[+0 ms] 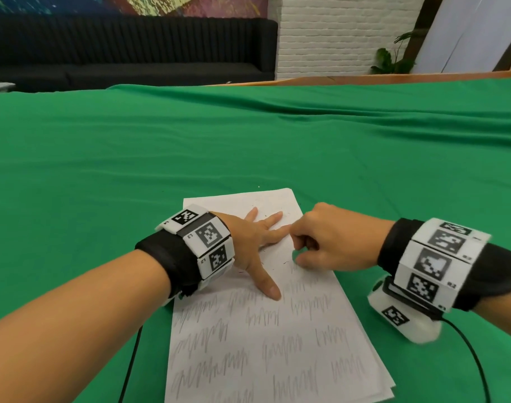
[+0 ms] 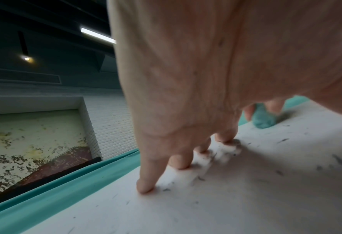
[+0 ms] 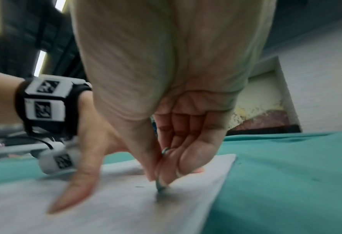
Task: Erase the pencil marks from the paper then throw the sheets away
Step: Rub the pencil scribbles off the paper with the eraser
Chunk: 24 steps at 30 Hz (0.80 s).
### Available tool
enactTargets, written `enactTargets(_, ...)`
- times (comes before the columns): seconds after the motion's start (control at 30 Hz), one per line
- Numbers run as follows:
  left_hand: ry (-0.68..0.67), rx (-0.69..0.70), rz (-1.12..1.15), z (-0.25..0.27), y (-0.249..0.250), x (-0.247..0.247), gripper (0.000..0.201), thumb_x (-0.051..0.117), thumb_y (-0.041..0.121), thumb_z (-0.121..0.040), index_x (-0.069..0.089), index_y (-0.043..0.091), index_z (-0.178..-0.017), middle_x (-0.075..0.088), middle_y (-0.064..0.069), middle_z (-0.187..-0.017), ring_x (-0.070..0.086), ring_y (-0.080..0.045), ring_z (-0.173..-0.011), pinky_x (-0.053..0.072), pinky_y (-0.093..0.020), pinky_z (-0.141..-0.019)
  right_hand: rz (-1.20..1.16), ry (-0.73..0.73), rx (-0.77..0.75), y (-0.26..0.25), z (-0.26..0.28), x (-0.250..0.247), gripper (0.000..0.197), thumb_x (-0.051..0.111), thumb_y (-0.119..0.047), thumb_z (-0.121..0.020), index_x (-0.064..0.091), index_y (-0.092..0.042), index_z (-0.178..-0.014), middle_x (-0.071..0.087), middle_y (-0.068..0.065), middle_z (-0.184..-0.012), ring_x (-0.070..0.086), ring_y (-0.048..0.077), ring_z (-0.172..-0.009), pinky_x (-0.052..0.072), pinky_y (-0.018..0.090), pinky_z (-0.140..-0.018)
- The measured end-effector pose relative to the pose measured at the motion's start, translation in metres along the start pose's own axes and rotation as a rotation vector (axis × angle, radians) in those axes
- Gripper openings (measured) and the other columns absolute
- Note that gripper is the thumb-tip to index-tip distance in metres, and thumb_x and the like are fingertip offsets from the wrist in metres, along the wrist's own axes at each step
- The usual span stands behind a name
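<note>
Scribbled rows of pencil marks (image 1: 257,338) cover the near part of the paper (image 1: 277,359), which lies on the green-clothed bench (image 1: 103,170) toward its near edge, with the corner of at least one more sheet showing beneath at the near right. Only the far strip of the top sheet looks cleared, dotted with dark crumbs (image 2: 282,140). On it the left hand (image 1: 257,239) lies flat, fingers straight and spread, thumb reaching toward the near rows. Just beside it the right hand (image 1: 330,239) is curled, its grip clamped on a small blue-green eraser (image 2: 264,118) whose tip touches the paper near the right edge. Most of the erasing looks still to do. The likely trouble is the sheet creasing or tearing if the eraser is pushed hard toward the free right edge, where no finger pins it; the stack could also slide on the loose, wrinkled cloth. Crumbs dragged under the eraser might smear grey. From the head view the eraser is hidden inside the fist; the right wrist view is blurred, showing only a sliver of it. How many sheets lie in the stack cannot be told, and no bin is in view.
</note>
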<state>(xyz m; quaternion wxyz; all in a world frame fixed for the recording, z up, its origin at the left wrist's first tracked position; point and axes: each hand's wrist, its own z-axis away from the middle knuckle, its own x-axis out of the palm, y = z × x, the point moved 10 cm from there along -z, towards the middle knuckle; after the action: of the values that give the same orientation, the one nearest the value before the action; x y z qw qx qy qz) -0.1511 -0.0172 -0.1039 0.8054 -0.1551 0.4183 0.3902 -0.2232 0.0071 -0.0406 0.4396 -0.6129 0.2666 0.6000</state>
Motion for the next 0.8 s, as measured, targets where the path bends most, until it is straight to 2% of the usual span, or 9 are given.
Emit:
enactTargets(0.07, 0.005, 0.006, 0.014, 0.0, 0.0, 0.0, 0.121, 0.072, 0.073, -0.066, -0.014, 0.054, -0.148, -0.032, 0.022, -0.155, -0.029, -0.022, -0.145, 0.007, -0.068, -0.115, -0.042, -0.08, -0.045, -0.01, 0.004, 0.006, 0.015, 0.069, -0.027, -0.084, 0.059, -0.021, -0.075, 0.056, -0.007, -0.061, 0.05, 0.01, -0.055, 0.04, 0.02, -0.053)
enactTargets(0.1, 0.005, 0.004, 0.011, 0.0, 0.0, 0.001, 0.121, 0.072, 0.073, -0.066, -0.015, 0.053, -0.148, -0.032, 0.021, -0.155, -0.029, -0.023, -0.145, 0.007, -0.067, -0.115, -0.032, -0.088, -0.038, -0.009, 0.003, 0.006, 0.014, 0.069, -0.029, -0.084, 0.061, -0.021, -0.077, 0.057, -0.008, -0.062, 0.051, 0.008, -0.056, 0.04, 0.019, -0.054)
enactTargets(0.17, 0.0, -0.004, -0.01, 0.0, 0.0, 0.001, 0.122, 0.07, 0.073, -0.067, -0.017, 0.05, -0.149, -0.032, 0.021, -0.155, -0.028, -0.023, -0.146, 0.008, -0.066, -0.116, -0.001, -0.043, 0.012, 0.002, 0.0, 0.0, 0.013, 0.07, -0.031, -0.084, 0.065, -0.019, -0.081, 0.056, -0.01, -0.062, 0.051, 0.006, -0.056, 0.041, 0.022, -0.057)
enactTargets(0.23, 0.005, -0.005, -0.021, 0.0, 0.0, 0.0, 0.123, 0.07, 0.075, -0.066, -0.017, 0.05, -0.149, -0.032, 0.021, -0.155, -0.028, -0.022, -0.146, 0.009, -0.065, -0.116, -0.004, -0.01, 0.015, 0.004, -0.001, -0.001, 0.014, 0.069, -0.03, -0.084, 0.062, -0.019, -0.077, 0.054, -0.01, -0.059, 0.05, 0.007, -0.054, 0.039, 0.022, -0.055)
enactTargets(0.37, 0.006, -0.002, -0.001, 0.0, -0.001, 0.0, 0.122, 0.071, 0.075, -0.065, -0.017, 0.054, -0.147, -0.031, 0.022, -0.155, -0.028, -0.022, -0.146, 0.007, -0.065, -0.116, -0.103, -0.137, -0.019, -0.006, 0.007, 0.012, 0.016, 0.07, -0.032, -0.086, 0.064, -0.018, -0.079, 0.063, -0.005, -0.062, 0.056, 0.008, -0.056, 0.044, 0.018, -0.055)
enactTargets(0.43, 0.003, -0.006, -0.025, 0.001, 0.0, 0.0, 0.123, 0.07, 0.075, -0.066, -0.018, 0.051, -0.148, -0.032, 0.022, -0.155, -0.027, -0.022, -0.146, 0.008, -0.065, -0.116, -0.03, -0.086, 0.046, 0.008, 0.003, 0.005, 0.019, 0.069, -0.036, -0.086, 0.064, -0.018, -0.08, 0.062, -0.006, -0.064, 0.056, 0.01, -0.058, 0.048, 0.025, -0.059)
enactTargets(0.5, 0.006, -0.008, -0.037, 0.001, 0.0, 0.0, 0.123, 0.069, 0.075, -0.067, -0.019, 0.049, -0.148, -0.032, 0.022, -0.155, -0.027, -0.022, -0.146, 0.01, -0.065, -0.116, 0.014, -0.02, 0.066, 0.013, 0.001, 0.0, 0.02, 0.068, -0.034, -0.086, 0.059, -0.02, -0.075, 0.056, -0.008, -0.062, 0.052, 0.011, -0.057, 0.045, 0.029, -0.058)
enactTargets(0.63, 0.007, -0.008, -0.005, 0.0, -0.002, 0.001, 0.124, 0.07, 0.076, -0.064, -0.019, 0.052, -0.147, -0.031, 0.023, -0.155, -0.028, -0.021, -0.146, 0.006, -0.065, -0.117, -0.11, -0.15, 0.001, -0.001, 0.008, 0.013, 0.018, 0.07, -0.032, -0.086, 0.063, -0.018, -0.078, 0.062, -0.006, -0.062, 0.056, 0.007, -0.054, 0.045, 0.021, -0.055)
enactTargets(0.8, 0.0, -0.008, -0.021, 0.004, 0.002, 0.0, 0.122, 0.069, 0.074, -0.068, -0.018, 0.049, -0.148, -0.031, 0.021, -0.156, -0.027, -0.022, -0.147, 0.007, -0.065, -0.117, -0.008, -0.027, 0.05, 0.016, 0.003, 0.0, 0.021, 0.069, -0.034, -0.085, 0.061, -0.018, -0.075, 0.054, -0.009, -0.058, 0.05, 0.008, -0.053, 0.041, 0.024, -0.055)
